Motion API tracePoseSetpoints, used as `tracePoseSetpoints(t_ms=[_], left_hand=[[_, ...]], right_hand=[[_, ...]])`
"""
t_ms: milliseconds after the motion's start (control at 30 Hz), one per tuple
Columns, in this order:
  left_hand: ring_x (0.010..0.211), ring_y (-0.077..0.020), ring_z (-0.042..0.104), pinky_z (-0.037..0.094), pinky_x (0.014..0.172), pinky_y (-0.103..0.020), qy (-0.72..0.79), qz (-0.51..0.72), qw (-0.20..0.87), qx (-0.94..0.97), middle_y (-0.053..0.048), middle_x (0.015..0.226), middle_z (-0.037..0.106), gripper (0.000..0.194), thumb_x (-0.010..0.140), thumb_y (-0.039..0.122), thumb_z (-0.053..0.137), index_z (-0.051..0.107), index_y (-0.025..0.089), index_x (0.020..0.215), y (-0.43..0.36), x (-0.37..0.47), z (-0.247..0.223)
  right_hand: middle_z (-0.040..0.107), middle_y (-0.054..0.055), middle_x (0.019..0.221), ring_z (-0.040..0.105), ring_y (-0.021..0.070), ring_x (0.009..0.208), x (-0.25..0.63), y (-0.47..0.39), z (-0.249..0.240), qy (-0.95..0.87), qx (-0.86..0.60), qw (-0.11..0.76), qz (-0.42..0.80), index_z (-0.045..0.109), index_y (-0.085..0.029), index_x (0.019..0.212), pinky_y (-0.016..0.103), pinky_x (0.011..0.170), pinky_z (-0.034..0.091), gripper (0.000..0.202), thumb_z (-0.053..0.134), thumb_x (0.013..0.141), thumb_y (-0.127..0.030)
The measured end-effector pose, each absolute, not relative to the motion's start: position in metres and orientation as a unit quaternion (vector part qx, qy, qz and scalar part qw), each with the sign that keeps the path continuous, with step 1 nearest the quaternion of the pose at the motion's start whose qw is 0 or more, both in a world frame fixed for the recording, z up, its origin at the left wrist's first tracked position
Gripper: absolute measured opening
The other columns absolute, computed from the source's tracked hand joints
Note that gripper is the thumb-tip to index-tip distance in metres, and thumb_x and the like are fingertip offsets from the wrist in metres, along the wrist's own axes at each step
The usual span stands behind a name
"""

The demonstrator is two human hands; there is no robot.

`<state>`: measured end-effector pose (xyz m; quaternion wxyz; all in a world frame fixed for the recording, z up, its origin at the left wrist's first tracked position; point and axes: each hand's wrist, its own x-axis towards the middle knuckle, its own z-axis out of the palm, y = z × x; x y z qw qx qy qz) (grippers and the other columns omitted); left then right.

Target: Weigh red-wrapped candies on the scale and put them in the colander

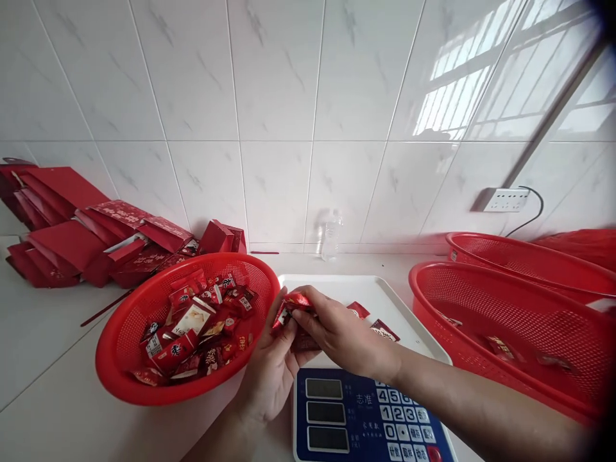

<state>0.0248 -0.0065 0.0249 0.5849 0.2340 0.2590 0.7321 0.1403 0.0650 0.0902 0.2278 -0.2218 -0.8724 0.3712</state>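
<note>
My left hand [272,366] and my right hand [339,330] come together over the front of a digital scale [359,417]. Between them they grip several red wrapped snack packets [297,300], partly covered by my fingers. On the scale's white tray [363,285] lie a red packet [359,310] and a dark red packet [385,330], just beyond my right hand. A red perforated basket [113,366] to the left of my left hand holds many small red packets, with a cream-coloured one [193,317] on top.
Two more red baskets [426,289] stand at the right, the nearer with a few packets inside. Folded red gift bags and boxes [86,240] are piled at the left. A clear plastic bottle [331,236] stands by the tiled wall, and a power strip [505,200] hangs at right.
</note>
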Motion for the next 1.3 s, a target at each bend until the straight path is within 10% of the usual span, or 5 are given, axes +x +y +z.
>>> tracePoseSetpoints(t_ms=[133, 667, 1300], left_hand=[[0.098, -0.0204, 0.071, 0.057, 0.092, -0.038, 0.286, 0.731, 0.576, 0.227, -0.003, 0.105, 0.074, 0.048, 0.074, 0.028, 0.082, 0.064, 0.026, 0.118, -0.006, 0.024, 0.027], [0.063, -0.0134, 0.07, 0.059, 0.052, -0.019, 0.358, 0.746, 0.535, 0.172, -0.001, 0.076, 0.075, 0.045, 0.051, 0.026, 0.094, 0.071, 0.016, 0.088, -0.007, 0.023, 0.032], [0.065, -0.0156, 0.071, 0.06, 0.053, -0.02, 0.361, 0.745, 0.531, 0.182, -0.001, 0.078, 0.076, 0.042, 0.054, 0.026, 0.093, 0.073, 0.017, 0.09, -0.009, 0.025, 0.035]], right_hand=[[0.057, 0.009, 0.117, 0.059, 0.0176, 0.1, 0.143, 0.071, 0.09, -0.874, -0.203, 0.263, 0.354, 0.053, -0.021, 0.107, 0.038, 0.091, 0.049, 0.02, 0.037, 0.1, -0.03], [0.06, 0.002, 0.085, 0.056, 0.0155, 0.076, 0.174, 0.114, 0.089, -0.784, -0.327, 0.343, 0.401, 0.052, -0.022, 0.095, 0.033, 0.072, 0.046, 0.023, 0.043, 0.092, -0.043], [0.066, 0.009, 0.09, 0.059, 0.0219, 0.078, 0.237, 0.111, 0.076, -0.87, -0.388, 0.199, 0.23, 0.059, -0.022, 0.089, 0.038, 0.07, 0.046, 0.03, 0.039, 0.095, -0.044]])
